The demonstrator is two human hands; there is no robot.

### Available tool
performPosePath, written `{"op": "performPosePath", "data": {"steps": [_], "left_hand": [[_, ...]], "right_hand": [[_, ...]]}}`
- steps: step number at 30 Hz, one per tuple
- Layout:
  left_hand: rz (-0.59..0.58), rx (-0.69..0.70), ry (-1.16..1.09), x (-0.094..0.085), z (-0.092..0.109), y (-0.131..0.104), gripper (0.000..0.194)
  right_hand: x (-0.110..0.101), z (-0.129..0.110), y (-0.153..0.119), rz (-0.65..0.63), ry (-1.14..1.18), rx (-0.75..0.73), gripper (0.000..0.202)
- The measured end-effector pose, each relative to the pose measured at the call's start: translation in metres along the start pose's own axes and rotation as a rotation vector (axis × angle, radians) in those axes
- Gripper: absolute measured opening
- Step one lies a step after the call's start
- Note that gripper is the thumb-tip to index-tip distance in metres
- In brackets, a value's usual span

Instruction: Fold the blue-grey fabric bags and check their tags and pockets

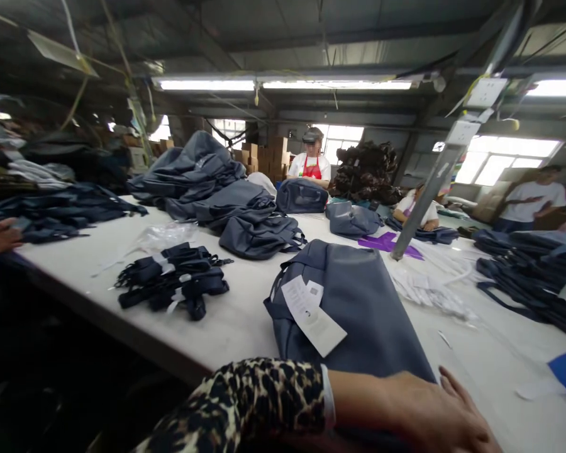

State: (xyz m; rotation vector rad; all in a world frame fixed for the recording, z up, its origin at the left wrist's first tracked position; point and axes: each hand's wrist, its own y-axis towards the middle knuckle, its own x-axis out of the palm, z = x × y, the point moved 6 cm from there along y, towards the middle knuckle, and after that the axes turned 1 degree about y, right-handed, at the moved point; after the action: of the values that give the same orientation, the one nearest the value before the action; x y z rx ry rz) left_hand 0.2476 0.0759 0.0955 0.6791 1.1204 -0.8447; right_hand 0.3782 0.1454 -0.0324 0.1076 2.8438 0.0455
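A dark blue-grey bag [358, 302] lies on the white table in front of me, with a white paper tag [314, 318] on its left part. My left arm, in a leopard-print sleeve, reaches across the near end of the bag. My left hand [436, 412] is at the bag's near right corner, back up and partly blurred; most of its fingers are hidden or cut off by the frame, so its grip is unclear. My right hand is out of view.
Bundled dark straps [174, 277] and clear plastic [165, 236] lie at the left. More bags [259, 233] are heaped behind. A metal post [427, 195] rises at the right beside purple cloth [387, 243]. People stand across the table; another person's hand [2, 238] shows far left.
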Motion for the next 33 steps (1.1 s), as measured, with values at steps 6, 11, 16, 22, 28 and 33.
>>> {"op": "performPosePath", "data": {"steps": [6, 11, 16, 22, 28, 33], "left_hand": [[0.623, -0.155, -0.06, -0.019, -0.014, -0.114, 0.057], [0.685, -0.663, -0.026, 0.035, -0.078, -0.215, 0.085], [0.707, -0.827, -0.077, 0.081, -0.106, -0.252, 0.064], [0.77, -0.725, 0.037, 0.043, -0.174, -0.25, 0.056], [0.635, -0.729, 0.082, 0.035, -0.229, -0.244, 0.055], [0.627, -0.752, 0.092, 0.04, -0.229, -0.242, 0.054]], "right_hand": [[-0.001, -0.014, -0.05, -0.07, 0.098, 0.156, 0.08], [0.024, -0.016, -0.051, -0.05, 0.113, 0.214, 0.08], [0.053, -0.027, -0.084, -0.111, 0.042, 0.106, 0.076], [0.118, -0.065, -0.142, -0.264, -0.031, -0.046, 0.071], [0.129, -0.041, -0.14, -0.181, 0.122, -0.103, 0.073], [0.158, 0.032, -0.187, -0.244, 0.131, 0.169, 0.053]]}}
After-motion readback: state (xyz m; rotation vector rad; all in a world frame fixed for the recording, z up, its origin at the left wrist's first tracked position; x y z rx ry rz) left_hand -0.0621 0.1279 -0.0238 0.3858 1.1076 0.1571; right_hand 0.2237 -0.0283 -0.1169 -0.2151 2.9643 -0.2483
